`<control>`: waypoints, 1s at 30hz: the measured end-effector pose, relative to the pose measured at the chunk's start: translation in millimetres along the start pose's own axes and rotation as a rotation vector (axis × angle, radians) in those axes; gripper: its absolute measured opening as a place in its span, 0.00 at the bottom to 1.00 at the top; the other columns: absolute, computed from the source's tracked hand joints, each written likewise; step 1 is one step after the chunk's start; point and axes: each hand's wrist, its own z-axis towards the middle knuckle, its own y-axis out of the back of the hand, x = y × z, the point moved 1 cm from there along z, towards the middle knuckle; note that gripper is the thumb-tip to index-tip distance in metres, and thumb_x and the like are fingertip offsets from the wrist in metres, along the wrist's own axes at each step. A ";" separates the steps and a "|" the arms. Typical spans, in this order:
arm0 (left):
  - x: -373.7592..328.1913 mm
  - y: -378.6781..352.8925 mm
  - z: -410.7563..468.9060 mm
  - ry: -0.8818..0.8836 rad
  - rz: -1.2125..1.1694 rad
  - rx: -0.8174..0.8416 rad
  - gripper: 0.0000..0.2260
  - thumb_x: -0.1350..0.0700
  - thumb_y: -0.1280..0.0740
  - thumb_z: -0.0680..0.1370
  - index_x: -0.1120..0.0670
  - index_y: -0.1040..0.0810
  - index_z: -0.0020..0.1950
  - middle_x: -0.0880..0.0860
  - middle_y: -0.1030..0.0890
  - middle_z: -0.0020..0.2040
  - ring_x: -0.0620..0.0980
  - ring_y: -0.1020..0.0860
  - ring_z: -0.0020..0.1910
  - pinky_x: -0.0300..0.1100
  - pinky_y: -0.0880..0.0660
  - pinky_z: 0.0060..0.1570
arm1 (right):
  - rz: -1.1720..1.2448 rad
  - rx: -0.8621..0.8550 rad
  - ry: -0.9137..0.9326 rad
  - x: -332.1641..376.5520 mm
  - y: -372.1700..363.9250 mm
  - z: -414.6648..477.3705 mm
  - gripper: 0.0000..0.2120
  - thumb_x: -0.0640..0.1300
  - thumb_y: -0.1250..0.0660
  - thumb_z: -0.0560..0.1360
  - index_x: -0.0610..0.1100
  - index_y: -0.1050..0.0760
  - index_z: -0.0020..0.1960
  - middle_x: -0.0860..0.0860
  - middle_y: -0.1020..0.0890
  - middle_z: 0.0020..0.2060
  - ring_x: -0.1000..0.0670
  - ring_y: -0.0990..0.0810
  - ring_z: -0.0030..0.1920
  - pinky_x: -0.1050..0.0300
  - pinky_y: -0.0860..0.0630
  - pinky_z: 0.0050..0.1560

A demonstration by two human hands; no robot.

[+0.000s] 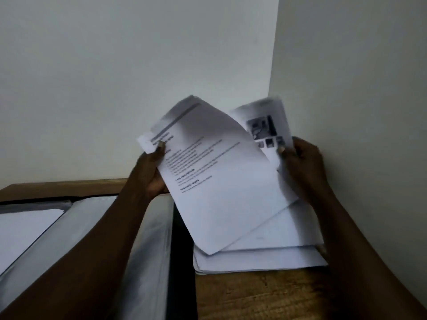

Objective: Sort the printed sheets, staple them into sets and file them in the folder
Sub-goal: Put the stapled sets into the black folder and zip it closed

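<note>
My left hand (pixel 153 170) pinches the upper left edge of a printed text sheet (pixel 221 188), lifted and tilted over the desk. Behind it, my right hand (pixel 302 160) grips a second sheet with small pictures (pixel 265 121) by its right edge. Both sheets are raised above a loose stack of white sheets (pixel 265 257) lying on the wooden desk (pixel 265 296). An open folder with clear plastic sleeves (pixel 143 239) lies to the left, with a white sheet (pixel 23 229) showing in its left page. No stapler is in view.
White walls meet in a corner just behind the desk on the right, close to my right hand. The folder's dark spine edge (pixel 182 250) runs between the folder and the paper stack. Bare wood shows at the front right.
</note>
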 end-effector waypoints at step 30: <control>-8.1 45.6 -53.5 0.249 0.146 -0.149 0.24 0.48 0.33 0.78 0.60 0.26 0.70 0.63 0.19 0.62 0.62 0.20 0.60 0.61 0.24 0.62 | -0.074 0.348 -0.141 36.2 -91.2 -68.7 0.05 0.43 0.35 0.77 0.44 0.21 0.49 0.48 0.18 0.42 0.47 0.22 0.44 0.64 0.32 0.37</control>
